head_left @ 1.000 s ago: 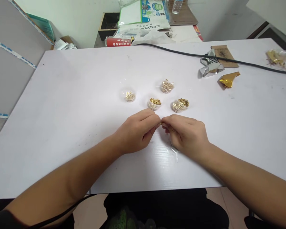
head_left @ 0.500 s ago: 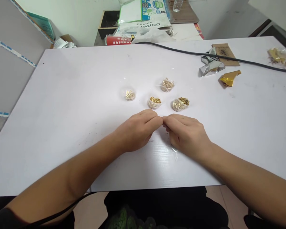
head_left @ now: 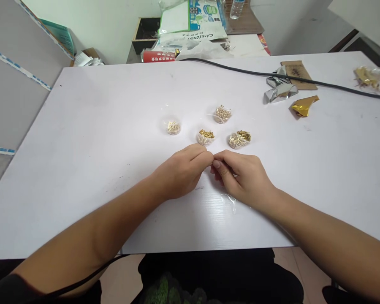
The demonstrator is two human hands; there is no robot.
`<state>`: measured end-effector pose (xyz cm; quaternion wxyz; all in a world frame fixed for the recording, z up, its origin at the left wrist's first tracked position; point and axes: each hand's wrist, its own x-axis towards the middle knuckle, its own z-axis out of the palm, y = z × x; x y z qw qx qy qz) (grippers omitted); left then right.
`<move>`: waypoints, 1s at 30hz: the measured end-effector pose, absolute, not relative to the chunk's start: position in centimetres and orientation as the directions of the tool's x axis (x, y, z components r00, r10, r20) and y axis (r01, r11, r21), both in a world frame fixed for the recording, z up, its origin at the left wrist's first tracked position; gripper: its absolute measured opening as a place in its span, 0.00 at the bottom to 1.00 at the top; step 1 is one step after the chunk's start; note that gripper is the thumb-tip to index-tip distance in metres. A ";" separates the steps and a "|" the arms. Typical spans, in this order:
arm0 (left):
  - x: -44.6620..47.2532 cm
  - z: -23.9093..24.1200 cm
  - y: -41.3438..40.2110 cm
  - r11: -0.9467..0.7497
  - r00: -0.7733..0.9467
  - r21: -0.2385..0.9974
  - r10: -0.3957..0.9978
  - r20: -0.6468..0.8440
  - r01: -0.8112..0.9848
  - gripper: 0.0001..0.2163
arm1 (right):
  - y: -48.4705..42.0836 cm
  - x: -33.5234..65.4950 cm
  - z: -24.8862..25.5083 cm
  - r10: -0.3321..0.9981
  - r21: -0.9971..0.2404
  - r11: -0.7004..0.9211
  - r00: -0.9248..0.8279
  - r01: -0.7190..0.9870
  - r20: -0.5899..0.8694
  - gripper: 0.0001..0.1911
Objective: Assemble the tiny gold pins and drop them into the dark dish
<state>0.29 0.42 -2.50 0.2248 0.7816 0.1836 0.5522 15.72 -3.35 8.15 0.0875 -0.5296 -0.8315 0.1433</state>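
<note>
**Close work under way, with much apparently left**

We see the left hand (head_left: 186,171) and the right hand (head_left: 245,175) meeting at their fingertips, just in front of the cups. The left fingers are curled closed; the right thumb presses against the forefinger, the others bent beneath. We cannot tell whether anything is pinched between them, as the knuckles hide it.

We judge this to be partway through a small step done at the fingertips. We can pick out no finished piece, so how much is done we cannot say. Plenty seems left, since loose pieces fill every cup.

We count four groups of small, rod-like pieces in clear cups on the white table (head_left: 82,126): the left cup (head_left: 173,133) and the rear cup (head_left: 221,121), both with pale gold pieces; the middle cup (head_left: 205,142), with deeper gold ones on top, just beyond the left knuckles; and the right cup (head_left: 237,145), pale in front and gold behind, possibly two cups touching. The pieces are too many and too small for us to count.

Beyond, we count one dark cable (head_left: 240,71), one brown card (head_left: 299,76), one gold foil (head_left: 305,106) and what look like two silver foils (head_left: 280,93).
</note>
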 end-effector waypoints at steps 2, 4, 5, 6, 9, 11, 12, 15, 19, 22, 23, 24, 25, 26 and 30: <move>0.3 -2.6 0.4 -0.818 0.308 0.574 0.551 0.775 0.019 0.09 | -3.3 15.7 8.2 0.912 -0.345 0.379 -0.410 0.859 -0.019 0.08; 0.4 -2.7 0.5 -0.808 0.297 0.589 0.564 0.771 0.004 0.08 | -3.3 15.7 8.2 0.914 -0.362 0.372 -0.406 0.855 -0.019 0.08; 0.4 -2.7 0.5 -0.805 0.295 0.593 0.566 0.770 -0.002 0.08 | -3.3 15.8 8.2 0.914 -0.374 0.369 -0.406 0.851 -0.021 0.08; 0.4 -2.7 0.5 -0.804 0.293 0.595 0.568 0.770 -0.005 0.08 | -3.3 15.8 8.2 0.914 -0.388 0.364 -0.405 0.847 -0.026 0.08; 0.3 -2.8 0.5 -0.801 0.286 0.599 0.571 0.770 -0.014 0.08 | -3.3 16.0 8.2 0.915 -0.432 0.337 -0.399 0.837 -0.059 0.08; 0.3 -2.8 0.5 -0.798 0.278 0.602 0.574 0.770 -0.018 0.07 | -3.3 16.1 8.2 0.915 -0.464 0.317 -0.395 0.827 -0.079 0.09; 0.3 -2.8 0.6 -0.798 0.273 0.602 0.575 0.771 -0.019 0.07 | -3.3 16.1 8.3 0.915 -0.479 0.309 -0.394 0.822 -0.086 0.09; 0.3 -2.8 0.6 -0.794 0.262 0.607 0.581 0.770 -0.022 0.07 | -3.3 16.1 8.3 0.917 -0.508 0.286 -0.385 0.813 -0.100 0.10; 0.2 -2.6 0.5 -0.765 0.247 0.642 0.614 0.750 -0.047 0.07 | -3.3 16.1 8.5 0.921 -0.516 0.266 -0.373 0.814 -0.114 0.10; 0.2 -2.4 0.4 -0.743 0.247 0.667 0.637 0.730 -0.054 0.07 | -3.3 16.1 8.6 0.920 -0.514 0.270 -0.376 0.814 -0.112 0.10; 0.2 -2.3 0.4 -0.738 0.249 0.672 0.642 0.725 -0.054 0.07 | -3.3 16.1 8.6 0.920 -0.512 0.271 -0.376 0.815 -0.113 0.10; 0.2 -2.3 0.3 -0.735 0.252 0.676 0.644 0.722 -0.056 0.07 | -3.3 16.1 8.7 0.918 -0.509 0.274 -0.379 0.816 -0.113 0.11; 0.2 -2.3 0.3 -0.731 0.256 0.680 0.647 0.718 -0.059 0.07 | -3.3 16.1 8.7 0.916 -0.503 0.281 -0.385 0.817 -0.114 0.11; 0.2 -2.3 0.3 -0.726 0.263 0.685 0.650 0.713 -0.065 0.07 | -3.3 16.1 8.7 0.913 -0.494 0.293 -0.393 0.819 -0.111 0.11; 0.1 -2.2 0.2 -0.702 0.285 0.705 0.659 0.696 -0.099 0.07 | -3.1 16.1 8.6 0.883 -0.421 0.406 -0.466 0.811 -0.046 0.10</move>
